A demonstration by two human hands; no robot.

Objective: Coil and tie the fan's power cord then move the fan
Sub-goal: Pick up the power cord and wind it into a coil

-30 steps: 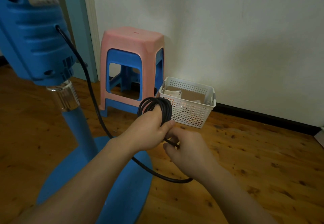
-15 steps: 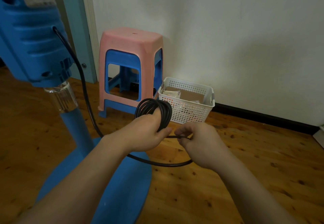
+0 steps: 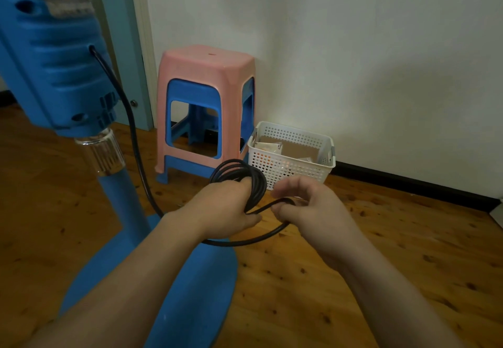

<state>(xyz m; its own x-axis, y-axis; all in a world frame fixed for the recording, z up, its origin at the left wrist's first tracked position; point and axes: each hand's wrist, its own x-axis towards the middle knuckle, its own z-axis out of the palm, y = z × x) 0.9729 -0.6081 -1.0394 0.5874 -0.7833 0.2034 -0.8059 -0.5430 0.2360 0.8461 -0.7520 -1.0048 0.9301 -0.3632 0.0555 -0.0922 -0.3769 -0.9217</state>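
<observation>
Head view: the left hand (image 3: 226,208) has its grip wrapped tight around a bundle of black power cord (image 3: 239,176) coils held above the wooden floor (image 3: 381,252). The right hand (image 3: 307,206), just beside it, pinches a loose strand of the same cord between thumb and fingers. From there the cord loops down and runs up to the blue fan (image 3: 54,75) standing at left, whose round base lies beneath the forearms. A pink stool (image 3: 206,64) and white basket (image 3: 294,165) sit by the wall.

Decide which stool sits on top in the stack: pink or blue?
The pink stool: its seat and legs cover the blue stool, which shows only through its side openings.
</observation>
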